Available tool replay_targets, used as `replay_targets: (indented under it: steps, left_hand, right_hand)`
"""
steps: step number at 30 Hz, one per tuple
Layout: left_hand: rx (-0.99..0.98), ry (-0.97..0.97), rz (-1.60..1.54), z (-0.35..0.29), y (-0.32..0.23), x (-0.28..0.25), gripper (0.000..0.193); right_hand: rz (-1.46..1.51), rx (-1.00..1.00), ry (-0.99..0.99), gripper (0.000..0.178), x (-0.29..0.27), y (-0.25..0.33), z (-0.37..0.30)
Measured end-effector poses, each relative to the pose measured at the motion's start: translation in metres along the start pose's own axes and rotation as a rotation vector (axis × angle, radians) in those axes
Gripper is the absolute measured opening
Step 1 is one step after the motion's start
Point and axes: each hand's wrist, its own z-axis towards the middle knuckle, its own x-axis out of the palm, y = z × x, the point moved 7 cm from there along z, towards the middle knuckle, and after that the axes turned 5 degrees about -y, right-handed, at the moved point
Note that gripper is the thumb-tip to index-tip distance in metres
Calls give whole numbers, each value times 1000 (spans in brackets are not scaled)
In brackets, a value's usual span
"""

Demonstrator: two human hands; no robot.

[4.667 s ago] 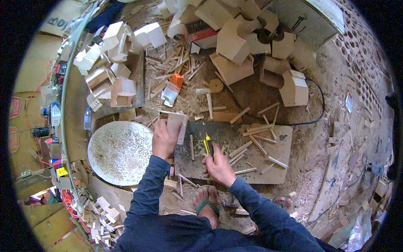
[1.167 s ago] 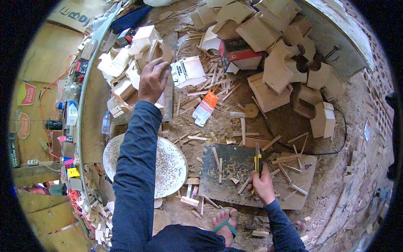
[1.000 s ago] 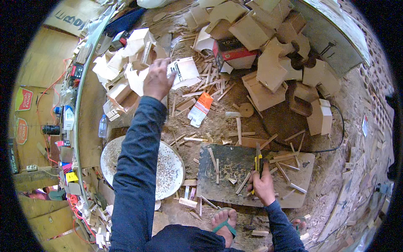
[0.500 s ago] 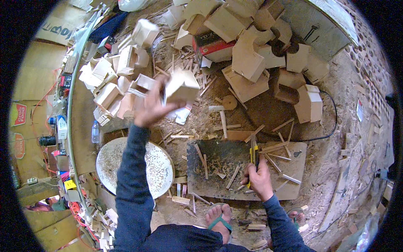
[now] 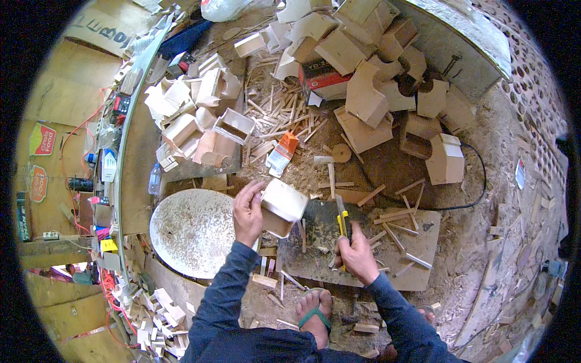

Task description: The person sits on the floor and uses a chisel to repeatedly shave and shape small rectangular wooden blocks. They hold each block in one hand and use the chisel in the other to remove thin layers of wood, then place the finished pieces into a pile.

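Note:
A small pale wooden box (image 5: 284,201), open on one side, is gripped in my left hand (image 5: 247,216) above the left corner of a low dark work board (image 5: 423,266). My right hand (image 5: 358,254) is closed around a yellow and black utility knife (image 5: 344,224), its blade pointing away from me over the board. Box and knife are apart, with a short gap between them. Thin wood strips (image 5: 396,236) lie scattered on the board.
Left of the board stands a round white top (image 5: 187,227) dusted with wood chips. Similar wooden boxes are heaped at the far left (image 5: 212,136) and far right (image 5: 367,94). A black cable (image 5: 482,172) curves along the right. A sandalled foot (image 5: 315,314) is near the board.
My left hand has brought the box back from the far pile, down and right toward the board. The knife, in my right hand, has shifted slightly left.

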Motion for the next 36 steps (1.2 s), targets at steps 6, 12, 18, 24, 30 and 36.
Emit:
replay_targets:
  steps: [6,12,18,24,30,36]
  left_hand:
    - [153,29,136,-5,-9,32,69]
    - [-14,541,-191,7,15,38,39]
    - [-48,184,120,-25,9,56,28]
    - [28,213,-31,-23,6,63,26]
    - [152,90,42,-24,-5,65,25]
    - [130,56,161,-24,-4,65,26]
  right_hand:
    - [-139,-70,20,29,9,19,-10]
    - [-157,-54,14,27,8,20,-15]
    - [-196,28,167,41,31,31,-15]
    - [-142,-89,177,31,65,56,11]
    - [-259,-49,282,40,78,66,51]
    - [-331,-38,430,55,85,56,33]
